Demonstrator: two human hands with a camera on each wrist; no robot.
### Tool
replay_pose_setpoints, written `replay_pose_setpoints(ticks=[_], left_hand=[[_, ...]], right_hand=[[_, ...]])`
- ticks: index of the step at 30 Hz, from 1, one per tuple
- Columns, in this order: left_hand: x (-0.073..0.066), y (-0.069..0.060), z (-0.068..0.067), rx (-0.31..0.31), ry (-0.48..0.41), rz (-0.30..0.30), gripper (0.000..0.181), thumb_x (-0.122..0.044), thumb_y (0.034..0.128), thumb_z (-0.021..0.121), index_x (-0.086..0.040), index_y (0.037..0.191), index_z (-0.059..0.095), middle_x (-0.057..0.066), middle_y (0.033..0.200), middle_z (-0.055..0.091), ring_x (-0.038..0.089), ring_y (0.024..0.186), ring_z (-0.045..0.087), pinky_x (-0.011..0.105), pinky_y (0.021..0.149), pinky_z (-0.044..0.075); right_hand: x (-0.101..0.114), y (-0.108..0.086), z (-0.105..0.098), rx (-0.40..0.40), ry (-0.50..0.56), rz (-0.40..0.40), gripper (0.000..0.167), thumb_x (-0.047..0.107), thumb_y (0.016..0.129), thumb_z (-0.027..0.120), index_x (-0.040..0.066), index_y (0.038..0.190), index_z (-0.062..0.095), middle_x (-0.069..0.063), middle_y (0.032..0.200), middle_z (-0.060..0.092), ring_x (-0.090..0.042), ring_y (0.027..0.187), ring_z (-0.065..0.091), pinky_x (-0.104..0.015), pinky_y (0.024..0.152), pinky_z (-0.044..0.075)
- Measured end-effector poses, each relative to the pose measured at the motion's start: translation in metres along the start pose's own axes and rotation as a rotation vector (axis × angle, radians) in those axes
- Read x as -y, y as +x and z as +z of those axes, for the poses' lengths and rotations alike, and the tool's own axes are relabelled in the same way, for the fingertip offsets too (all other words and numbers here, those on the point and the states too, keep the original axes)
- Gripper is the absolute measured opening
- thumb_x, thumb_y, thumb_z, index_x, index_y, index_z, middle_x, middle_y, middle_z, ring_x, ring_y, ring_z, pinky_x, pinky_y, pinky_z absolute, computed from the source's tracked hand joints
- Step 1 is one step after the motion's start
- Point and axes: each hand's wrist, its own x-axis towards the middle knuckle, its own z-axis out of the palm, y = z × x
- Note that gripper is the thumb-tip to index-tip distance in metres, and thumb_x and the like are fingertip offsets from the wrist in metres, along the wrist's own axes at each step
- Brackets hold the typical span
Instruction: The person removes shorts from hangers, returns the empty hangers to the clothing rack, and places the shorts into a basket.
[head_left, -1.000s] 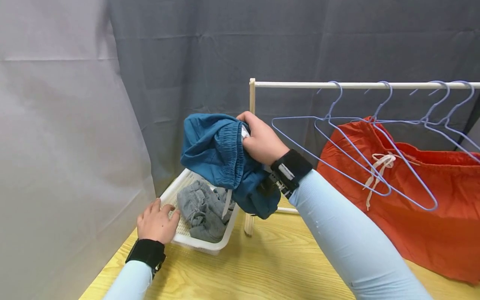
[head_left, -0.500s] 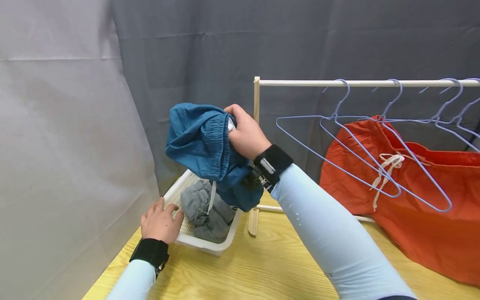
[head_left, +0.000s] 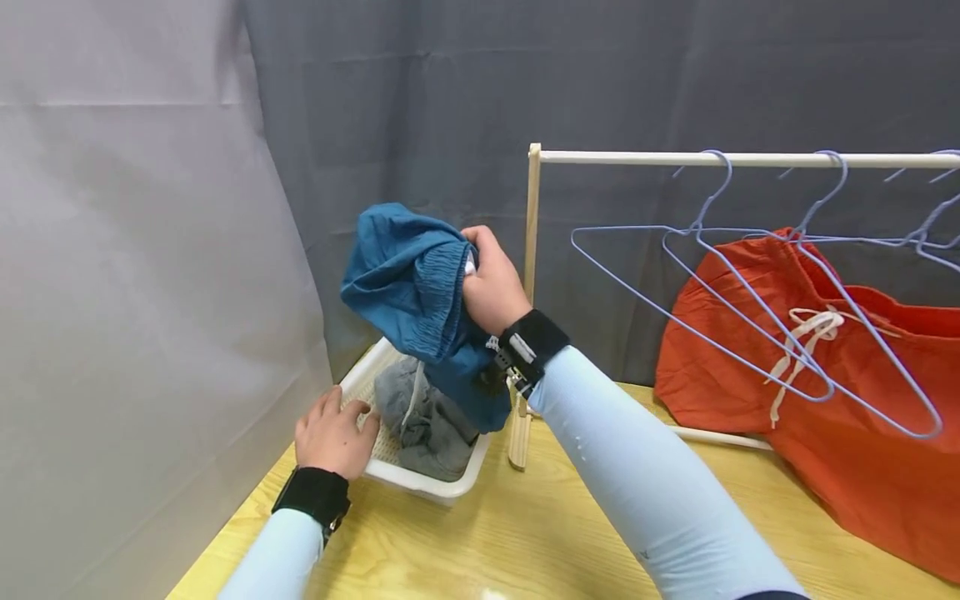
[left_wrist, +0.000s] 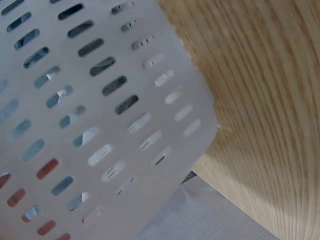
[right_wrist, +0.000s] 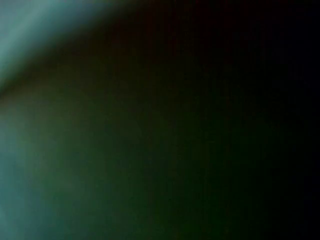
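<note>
One white-patched wristband [head_left: 536,342], right grip [head_left: 495,287] clasping blue garment [head_left: 405,283], left grip [head_left: 335,440] holding basket [head_left: 420,482]

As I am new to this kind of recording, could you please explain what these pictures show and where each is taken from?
There is no machine here: a person works with two bare hands. The wide picture comes from a camera on the head, looking forward and down. In it, the right hand grips a blue garment above a white basket, whose rim the left hand holds. A gray garment lies inside. The basket stands on a wooden table. To the right, hangers hang on a rack, with a red garment behind them. The left wrist camera sees the basket's slotted wall up close; the right wrist picture is too dark and blurred to read.
</note>
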Motion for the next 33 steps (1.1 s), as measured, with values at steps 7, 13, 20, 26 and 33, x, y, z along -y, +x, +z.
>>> replay_pose_setpoints(ticks=[7, 13, 20, 26, 33], left_hand=[[-0.004, 0.001, 0.0, -0.014, 0.017, 0.012, 0.041, -0.04, 0.1029, 0.048, -0.012, 0.123, 0.07, 0.024, 0.155, 0.038, 0.043, 0.143, 0.03, 0.068, 0.107, 0.022], [-0.002, 0.001, 0.001, -0.019, 0.038, 0.009, 0.041, -0.041, 0.1026, 0.047, -0.013, 0.122, 0.071, 0.024, 0.155, 0.038, 0.044, 0.143, 0.03, 0.069, 0.106, 0.024], [0.001, 0.001, 0.001, -0.021, 0.044, 0.012, 0.043, -0.042, 0.1024, 0.045, -0.013, 0.122, 0.07, 0.024, 0.155, 0.038, 0.043, 0.143, 0.03, 0.068, 0.106, 0.024], [0.0, -0.001, 0.0, -0.03, 0.044, 0.001, 0.044, -0.042, 0.1017, 0.045, -0.013, 0.122, 0.07, 0.023, 0.155, 0.039, 0.043, 0.143, 0.031, 0.068, 0.106, 0.024], [0.0, 0.0, 0.001, -0.033, 0.035, -0.01, 0.044, -0.043, 0.102, 0.047, -0.013, 0.124, 0.07, 0.023, 0.156, 0.038, 0.043, 0.143, 0.029, 0.068, 0.107, 0.022]], right_hand=[[-0.024, -0.007, 0.012, 0.008, 0.008, 0.051, 0.034, 0.002, 0.097, 0.047, 0.014, 0.128, 0.047, -0.009, 0.124, 0.055, -0.025, 0.111, 0.051, -0.041, 0.095, 0.041], [-0.04, -0.012, 0.022, -0.014, 0.067, 0.09, 0.032, 0.006, 0.098, 0.048, 0.012, 0.129, 0.046, -0.011, 0.126, 0.054, -0.025, 0.112, 0.051, -0.04, 0.099, 0.041], [-0.056, -0.023, 0.037, 0.023, 0.045, 0.144, 0.029, 0.012, 0.102, 0.046, 0.012, 0.131, 0.043, -0.013, 0.126, 0.052, -0.028, 0.111, 0.051, -0.043, 0.097, 0.041], [-0.073, -0.032, 0.045, 0.087, 0.022, 0.18, 0.031, 0.009, 0.102, 0.042, 0.01, 0.134, 0.039, -0.017, 0.129, 0.052, -0.031, 0.113, 0.052, -0.045, 0.101, 0.041], [-0.091, -0.042, 0.054, 0.162, 0.002, 0.192, 0.04, -0.001, 0.097, 0.04, 0.003, 0.136, 0.035, -0.023, 0.134, 0.05, -0.031, 0.118, 0.052, -0.044, 0.106, 0.039]])
